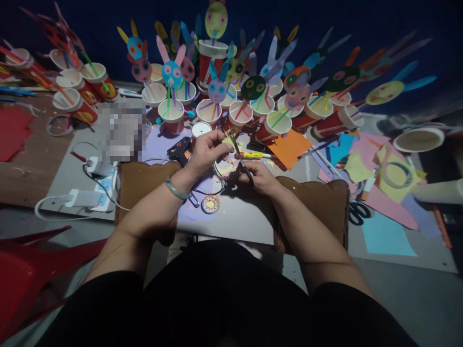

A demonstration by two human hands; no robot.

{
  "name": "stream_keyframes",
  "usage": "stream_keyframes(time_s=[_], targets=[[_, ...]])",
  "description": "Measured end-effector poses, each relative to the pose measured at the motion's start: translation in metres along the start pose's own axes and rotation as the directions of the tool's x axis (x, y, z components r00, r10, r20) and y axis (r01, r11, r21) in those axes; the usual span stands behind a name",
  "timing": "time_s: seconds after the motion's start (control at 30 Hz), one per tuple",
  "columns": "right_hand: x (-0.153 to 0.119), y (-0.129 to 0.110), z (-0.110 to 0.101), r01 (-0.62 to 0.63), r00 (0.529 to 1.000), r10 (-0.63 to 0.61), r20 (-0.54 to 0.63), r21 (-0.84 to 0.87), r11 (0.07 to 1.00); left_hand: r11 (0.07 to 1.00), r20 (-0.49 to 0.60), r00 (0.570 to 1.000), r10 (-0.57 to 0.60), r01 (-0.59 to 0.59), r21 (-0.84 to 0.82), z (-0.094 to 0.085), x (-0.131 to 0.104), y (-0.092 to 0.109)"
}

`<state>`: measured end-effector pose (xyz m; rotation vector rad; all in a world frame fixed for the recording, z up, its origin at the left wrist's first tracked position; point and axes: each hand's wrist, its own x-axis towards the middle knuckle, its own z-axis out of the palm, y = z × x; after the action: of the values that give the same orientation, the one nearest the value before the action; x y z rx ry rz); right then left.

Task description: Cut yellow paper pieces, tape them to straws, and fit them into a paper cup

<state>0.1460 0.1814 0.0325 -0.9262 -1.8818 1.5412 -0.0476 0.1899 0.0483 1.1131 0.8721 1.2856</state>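
Observation:
My left hand, with a bangle at its wrist, pinches a small yellow paper piece over the middle of the table. Black-handled scissors are in my right hand, its fingers wrapped round the handles. The scissor blades point up and away, beside the yellow piece and close to my left fingertips. Whether the blades touch the paper is too small to tell. Beneath and behind my hands lie paper scraps and a yellow-and-red marker. A black glue gun rests just left of my left hand.
Red cups with paper rabbit heads on straws crowd the back. A power strip with plugs and cables lies left. Brown padded pieces sit under my forearms. On the right are coloured papers, a tape roll and other scissors.

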Motion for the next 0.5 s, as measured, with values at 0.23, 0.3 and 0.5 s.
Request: stream_keyframes(time_s=[0.23, 0.3, 0.5], targets=[[-0.0003, -0.0012, 0.0010, 0.013, 1.000, -0.013, -0.004, 0.017, 1.000, 1.000, 0.045, 0.999, -0.017, 0.016, 0.026, 0.0008, -0.0015, 0.0013], [-0.0007, -0.0017, 0.0009, 0.006, 1.000, -0.006, -0.004, 0.012, 1.000, 1.000, 0.044, 0.999, -0.020, 0.019, 0.025, 0.0011, -0.0018, 0.0018], [-0.0011, -0.0007, 0.0001, 0.006, 1.000, -0.006, -0.013, 0.013, 1.000, 1.000, 0.030, 0.999, -0.015, 0.015, 0.009, 0.0006, -0.0008, 0.0010]])
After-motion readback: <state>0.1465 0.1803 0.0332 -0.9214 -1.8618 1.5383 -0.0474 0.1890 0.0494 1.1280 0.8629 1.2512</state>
